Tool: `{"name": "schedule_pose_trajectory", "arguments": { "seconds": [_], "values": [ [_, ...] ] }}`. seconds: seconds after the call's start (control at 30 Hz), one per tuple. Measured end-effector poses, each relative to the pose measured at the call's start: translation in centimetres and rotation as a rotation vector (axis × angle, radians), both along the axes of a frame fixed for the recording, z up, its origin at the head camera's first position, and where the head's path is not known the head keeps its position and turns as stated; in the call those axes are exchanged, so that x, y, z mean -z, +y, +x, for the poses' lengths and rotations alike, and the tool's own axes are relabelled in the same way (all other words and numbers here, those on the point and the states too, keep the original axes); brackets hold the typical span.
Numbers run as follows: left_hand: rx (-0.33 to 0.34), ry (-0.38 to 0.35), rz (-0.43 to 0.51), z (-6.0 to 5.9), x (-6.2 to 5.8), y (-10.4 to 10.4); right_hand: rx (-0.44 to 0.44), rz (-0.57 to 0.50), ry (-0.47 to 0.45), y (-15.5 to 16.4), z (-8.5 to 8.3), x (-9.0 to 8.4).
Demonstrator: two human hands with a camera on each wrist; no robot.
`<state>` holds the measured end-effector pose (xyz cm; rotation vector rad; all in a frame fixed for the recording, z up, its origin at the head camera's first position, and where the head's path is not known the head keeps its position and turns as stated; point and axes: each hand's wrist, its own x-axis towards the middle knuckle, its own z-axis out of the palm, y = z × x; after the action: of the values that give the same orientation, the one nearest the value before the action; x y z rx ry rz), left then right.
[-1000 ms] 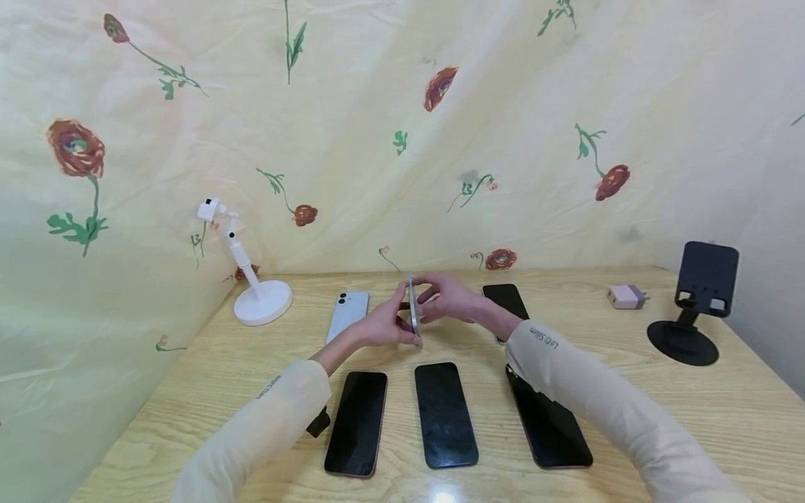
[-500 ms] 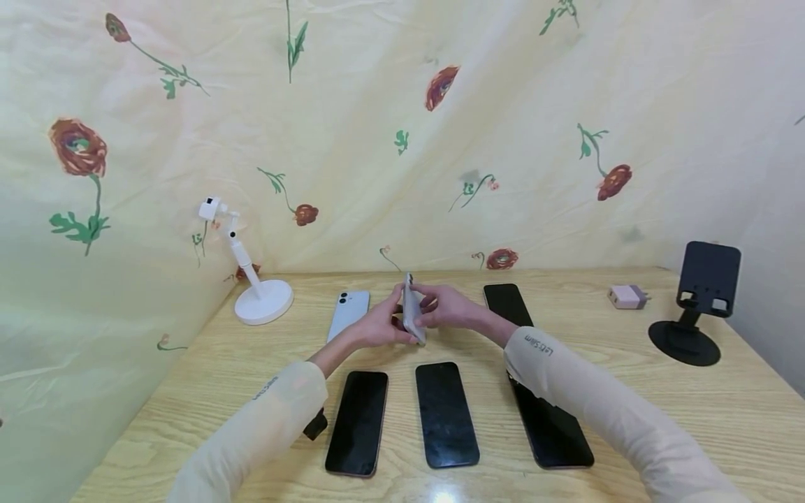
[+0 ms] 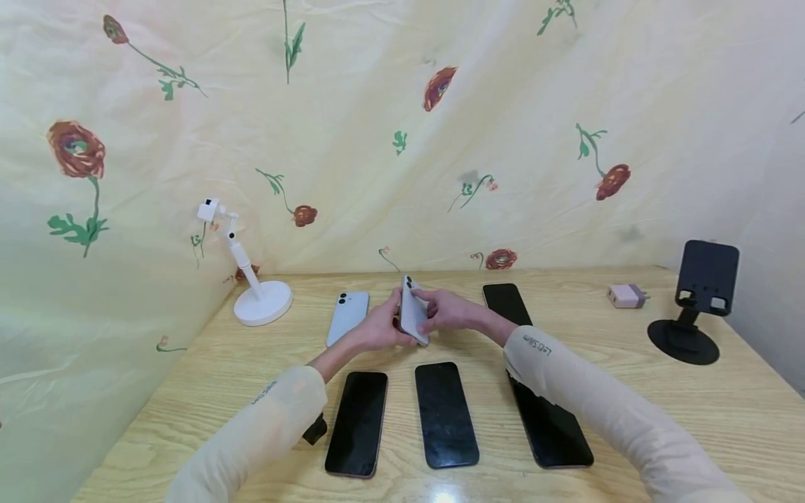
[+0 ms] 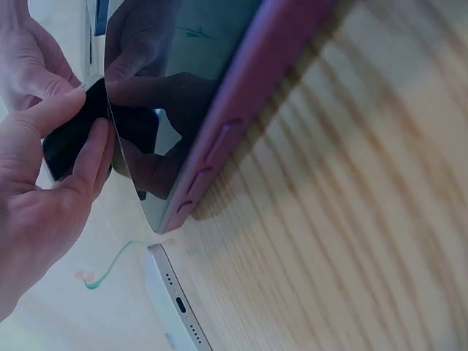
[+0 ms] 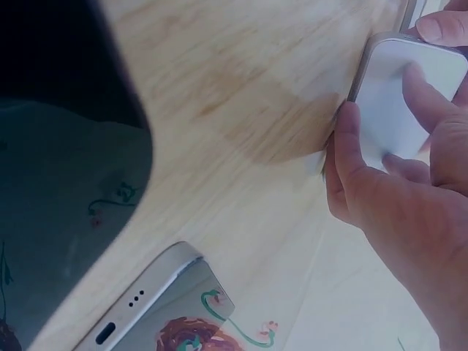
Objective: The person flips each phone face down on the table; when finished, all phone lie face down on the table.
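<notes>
Both hands hold one white phone (image 3: 411,314) just above the wooden table (image 3: 629,363), tilted with its back and camera lenses toward me. My left hand (image 3: 382,327) grips its left side; in the left wrist view the left hand's fingers (image 4: 91,150) pinch the dark screen side. My right hand (image 3: 440,311) holds the right side, and in the right wrist view its fingers (image 5: 420,84) lie across the white back (image 5: 398,110). Another white phone (image 3: 347,316) lies back up just left of the hands. A black phone (image 3: 506,299) lies to their right.
Three dark-screened phones lie in a front row: left (image 3: 357,423), middle (image 3: 445,423), right (image 3: 553,429). A white stand (image 3: 258,297) is at the back left, a black phone stand (image 3: 692,307) and a small charger (image 3: 625,296) at the back right. A floral cloth hangs behind.
The held phone stood upright on its edge; now it leans over with its white back showing and sits slightly lower. Both hands stayed on it.
</notes>
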<state>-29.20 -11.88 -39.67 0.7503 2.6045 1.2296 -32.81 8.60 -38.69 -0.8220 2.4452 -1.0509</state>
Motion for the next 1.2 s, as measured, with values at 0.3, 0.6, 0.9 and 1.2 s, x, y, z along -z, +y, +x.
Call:
{"name": "schedule_pose_trajectory", "arguments": {
  "seconds": [0.3,0.6,0.9,1.2],
  "values": [
    [-0.041,0.058,-0.064,0.07,0.37,0.38,-0.026,0.074,0.022,0.16,0.02,-0.04],
    [-0.035,0.070,-0.039,0.04,0.75,0.56,-0.023,0.106,-0.010,0.40,-0.01,-0.07],
    [-0.075,0.054,-0.136,0.42,0.65,0.49,-0.007,0.138,-0.030,0.25,0.33,-0.09],
    [-0.109,0.032,-0.232,0.60,0.52,0.62,-0.008,0.184,-0.031,0.18,0.34,-0.23]
  ]
}}
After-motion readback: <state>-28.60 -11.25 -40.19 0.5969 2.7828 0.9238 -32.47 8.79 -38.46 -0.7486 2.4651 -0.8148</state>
